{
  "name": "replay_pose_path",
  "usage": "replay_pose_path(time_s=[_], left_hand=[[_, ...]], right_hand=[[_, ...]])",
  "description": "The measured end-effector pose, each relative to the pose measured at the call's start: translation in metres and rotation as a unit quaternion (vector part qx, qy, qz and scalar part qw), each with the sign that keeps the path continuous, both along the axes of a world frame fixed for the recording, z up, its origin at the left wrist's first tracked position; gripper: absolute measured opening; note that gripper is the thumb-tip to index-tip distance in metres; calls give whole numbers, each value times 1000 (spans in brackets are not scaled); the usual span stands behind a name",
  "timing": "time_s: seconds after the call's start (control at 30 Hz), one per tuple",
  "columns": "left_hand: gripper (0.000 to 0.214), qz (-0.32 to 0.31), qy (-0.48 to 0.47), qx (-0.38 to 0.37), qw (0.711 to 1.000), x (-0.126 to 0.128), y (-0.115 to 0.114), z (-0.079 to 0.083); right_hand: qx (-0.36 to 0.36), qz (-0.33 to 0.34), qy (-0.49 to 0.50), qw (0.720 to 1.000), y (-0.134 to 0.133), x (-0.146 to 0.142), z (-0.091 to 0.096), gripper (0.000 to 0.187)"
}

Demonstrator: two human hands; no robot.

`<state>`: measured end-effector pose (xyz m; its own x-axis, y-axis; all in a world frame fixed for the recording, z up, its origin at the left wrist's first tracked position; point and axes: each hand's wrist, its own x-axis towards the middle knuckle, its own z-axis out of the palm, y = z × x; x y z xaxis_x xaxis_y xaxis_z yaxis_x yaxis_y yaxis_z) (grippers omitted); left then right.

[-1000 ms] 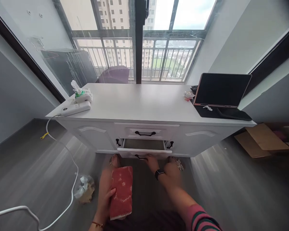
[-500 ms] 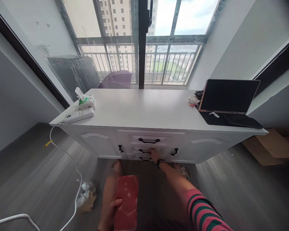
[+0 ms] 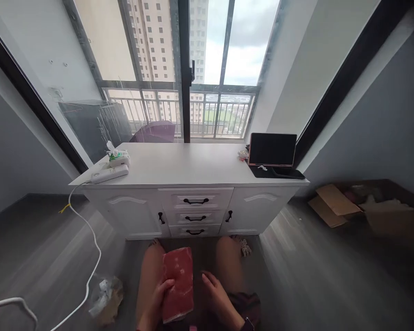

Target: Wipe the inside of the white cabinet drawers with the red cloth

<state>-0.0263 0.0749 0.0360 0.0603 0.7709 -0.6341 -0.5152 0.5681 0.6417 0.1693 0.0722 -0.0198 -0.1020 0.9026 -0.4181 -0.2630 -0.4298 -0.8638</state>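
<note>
A red rectangular pack with pale marbling (image 3: 178,282) rests on my left thigh. My left hand (image 3: 158,299) grips its left edge, fingers curled over it. My right hand (image 3: 215,292) hovers just right of the pack between my knees, fingers loosely spread, holding nothing. Ahead stands a white cabinet (image 3: 189,172) with three drawers (image 3: 195,210), all closed, each with a black handle.
On the cabinet top sit a white power strip (image 3: 109,174) and a wipes pack (image 3: 117,157) at the left, a tablet on a black mat (image 3: 272,151) at the right. A white cable (image 3: 89,257) and a crumpled bag (image 3: 105,299) lie on the floor; cardboard (image 3: 331,204) lies right.
My right hand pushed the bottom drawer shut, then left the drawer handles and came back beside the red pack. The view has pulled back from the cabinet.
</note>
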Motion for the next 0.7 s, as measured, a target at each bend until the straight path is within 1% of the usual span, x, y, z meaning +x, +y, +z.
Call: replay_pose_path(time_s=[0.07,0.1,0.17,0.27,0.33,0.37,0.43,0.5,0.57,0.6,0.63,0.67,0.7], left_hand=[[49,-29,-31,27,999,13,-15,3],[49,-31,-33,43,998,20,-22,8],[49,-35,-24,68,997,33,-33,21],[46,-56,-34,110,992,53,-42,47],[46,-75,-44,141,986,67,-43,65],[46,-88,-42,156,983,73,-43,74],[49,-119,-24,204,971,79,-42,87],[56,-166,10,253,953,72,-41,94],[61,-200,84,275,937,53,-43,93],[61,-214,131,270,930,40,-46,89],[57,-199,184,263,926,26,-49,84],[57,-182,213,260,924,12,-52,78],[60,-198,210,245,926,-1,-54,72]], right_hand=[[-17,-20,37,999,-20,16,17,64],[-5,-21,43,999,-26,23,28,64],[50,-4,39,998,-32,35,54,60],[137,58,54,987,-35,41,86,54],[162,89,69,980,-34,40,100,57],[163,91,72,980,-34,39,105,59],[156,75,62,983,-32,39,113,57],[147,45,52,987,-31,45,121,53],[139,8,29,990,-32,60,129,49],[132,-16,14,991,-33,71,131,48],[123,-40,-1,992,-35,83,132,49],[114,-67,-14,991,-37,96,131,50],[102,-88,-15,991,-39,109,130,53]])
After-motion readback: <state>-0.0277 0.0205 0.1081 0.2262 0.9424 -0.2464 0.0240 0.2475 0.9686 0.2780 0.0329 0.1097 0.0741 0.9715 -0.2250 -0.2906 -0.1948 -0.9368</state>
